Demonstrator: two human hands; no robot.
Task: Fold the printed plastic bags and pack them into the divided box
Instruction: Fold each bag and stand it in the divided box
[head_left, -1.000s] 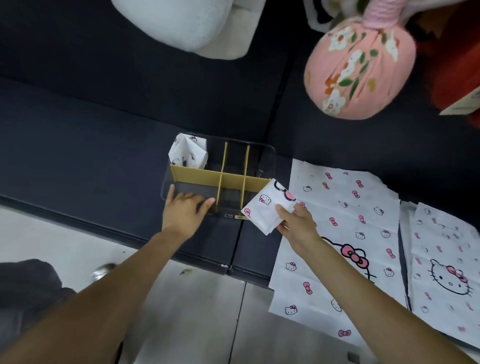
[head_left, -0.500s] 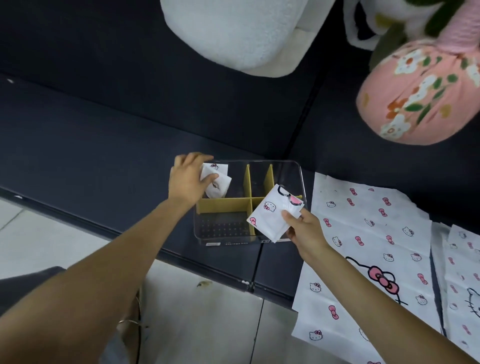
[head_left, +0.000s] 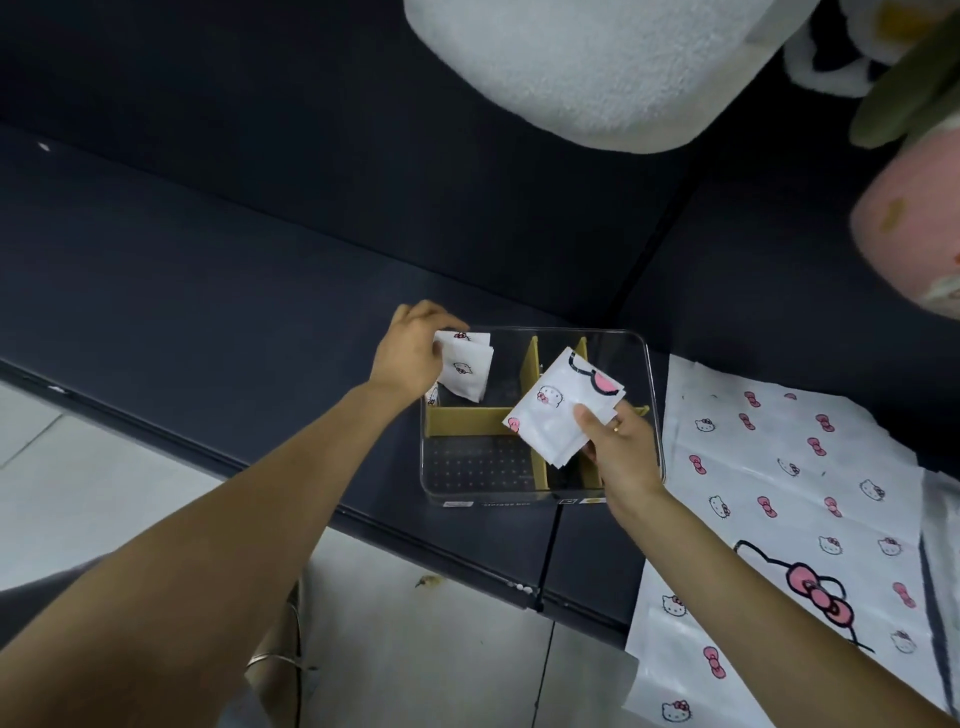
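Your right hand (head_left: 618, 447) pinches a folded bag (head_left: 558, 410) over the box (head_left: 652, 395); your left hand (head_left: 410, 353) grips the packed bag (head_left: 467, 371) in the far-left compartment. Packing step: next, slot yours into a free compartment.

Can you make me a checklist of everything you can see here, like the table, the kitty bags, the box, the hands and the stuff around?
Surface: dark blue cushioned bench, pale floor below.
Job's things: clear divided box with tan dividers; folded bag standing in its far left compartment; second folded bag held above the box; flat printed bags spread to the right.
Clutter: white plush cushion and pink floral cushion at the back.
Hands: left hand grips the packed bag; right hand pinches the second bag.
Cables: nothing seen.
Surroundings: grey cloth at the bottom left corner.
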